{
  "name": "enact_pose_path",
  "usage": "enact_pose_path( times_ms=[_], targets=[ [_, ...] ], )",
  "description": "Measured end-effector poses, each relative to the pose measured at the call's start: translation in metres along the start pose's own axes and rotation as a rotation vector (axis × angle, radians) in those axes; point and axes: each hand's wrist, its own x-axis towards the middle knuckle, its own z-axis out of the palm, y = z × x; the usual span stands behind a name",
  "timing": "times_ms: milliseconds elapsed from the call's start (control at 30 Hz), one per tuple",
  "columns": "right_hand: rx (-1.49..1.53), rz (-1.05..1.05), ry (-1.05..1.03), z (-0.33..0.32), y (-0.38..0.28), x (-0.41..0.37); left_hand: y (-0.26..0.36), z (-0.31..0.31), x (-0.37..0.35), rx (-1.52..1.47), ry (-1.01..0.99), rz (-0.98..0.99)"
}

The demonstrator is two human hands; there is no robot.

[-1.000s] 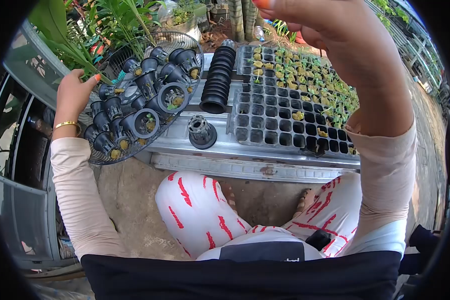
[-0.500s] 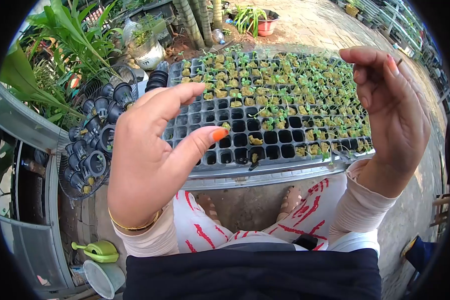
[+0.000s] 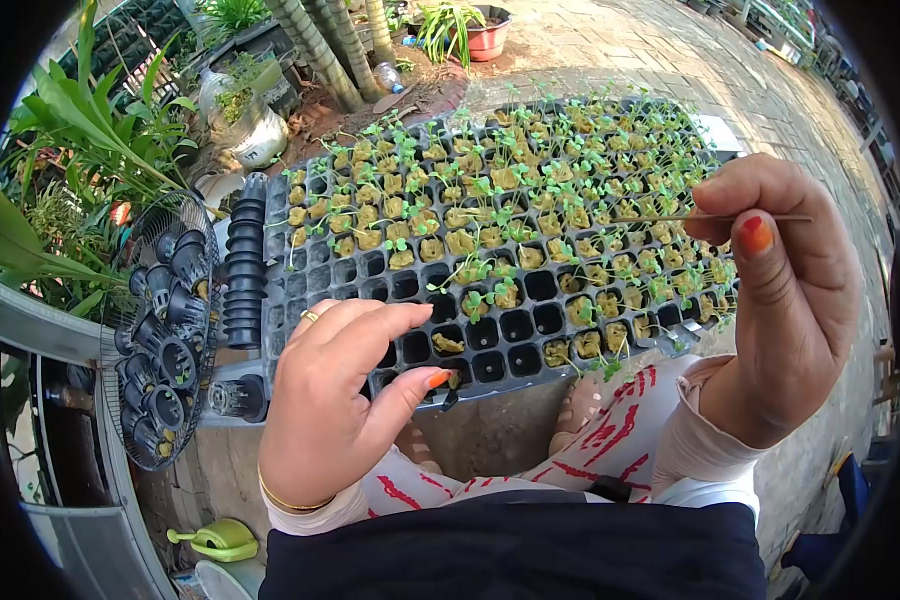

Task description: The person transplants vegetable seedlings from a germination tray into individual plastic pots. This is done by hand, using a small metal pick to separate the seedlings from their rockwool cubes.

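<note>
A black seedling tray (image 3: 515, 357) lies in front of me, its cells partly filled with yellowish sponge plugs (image 3: 587, 345) bearing thin green seedlings (image 3: 560, 170). Several cells near the front and left hold no plug. Over the tray's front left part is my left hand (image 3: 345, 385), palm down, thumb and index finger apart with nothing between them. My right hand (image 3: 785, 310) is raised at the tray's right side. Its thumb and fingers pinch a thin brown stick (image 3: 660, 218), which points left over the seedlings.
At the left stands a wire basket (image 3: 110, 390) of black net pots (image 3: 175, 370). A stack of net pots (image 3: 245, 265) lies beside the tray, with a single net pot (image 3: 235, 397) nearer me. A green watering can (image 3: 220, 540) is on the ground. Behind are plants and a red pot (image 3: 487, 42).
My left hand has come down closer to the tray's front cells. My right hand has lowered and turned, so the stick now shows lengthwise. The camera view has shifted and tilted.
</note>
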Motion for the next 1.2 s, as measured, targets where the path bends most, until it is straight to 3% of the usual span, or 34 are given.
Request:
enact_pose_path(
  times_ms=[333, 467, 600, 800, 1200],
  targets=[
    [-0.002, 0.044, -0.15, 0.01, -0.005, 0.003, 0.003, 0.008, 0.002, -0.039, 0.025, 0.055],
    [0.081, 0.228, -0.083, 0.011, 0.004, -0.006, 0.005, 0.016, 0.006, 0.036, 0.062, 0.041],
    [0.176, 0.229, -0.059, 0.015, 0.018, -0.008, 0.006, 0.02, 0.012, 0.134, 0.12, 0.013],
    [-0.076, -0.032, -0.256, 0.019, 0.032, -0.005, 0.002, 0.029, 0.019, 0.156, 0.091, 0.001],
    [-0.018, -0.038, -0.272, 0.04, 0.037, -0.006, 0.005, 0.036, 0.03, 0.187, -0.003, -0.038]
  ],
)
